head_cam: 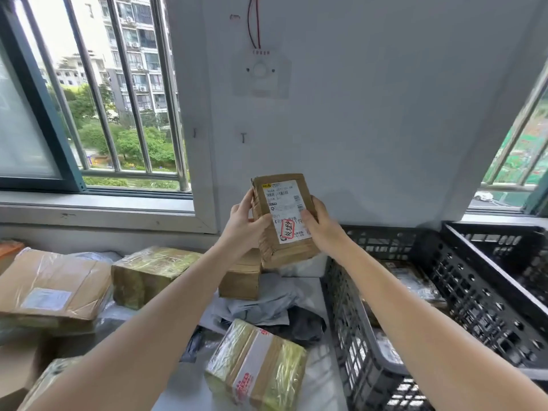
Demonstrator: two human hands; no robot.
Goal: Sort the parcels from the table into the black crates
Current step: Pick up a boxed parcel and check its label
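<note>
Holding a brown cardboard parcel (284,203) upright in the air, above the far part of the table (321,378) and just left of the near black crate (364,336), with its white label facing the camera and carrying a red-ringed stamp near the lower end. Gripping its left edge with the left hand (244,225), fingers curling round the side and thumb lying against the front face. Gripping its right edge with the right hand (320,225), thumb pressing on the label's margin and the other fingers wrapping round the back, out of sight.

Lying just below the raised parcel: a small brown box (241,277), touching a heap of grey mailing bags (261,304), with a black bag (299,324) beside them. Sitting farther left: a tape-wrapped box (148,271) and a large flat carton (50,286) bearing a pale label. Lying nearest the camera: another taped box (255,366), crossed by white tape with red print.

Standing at the right beside the table: the near black crate, holding a few packets (412,280) at its bottom. Standing beyond it: a second black crate (489,241), its contents impossible to tell. Showing behind everything: a pale wall (355,114) and, at the left, a barred window (89,114) looking onto trees and apartment blocks.
</note>
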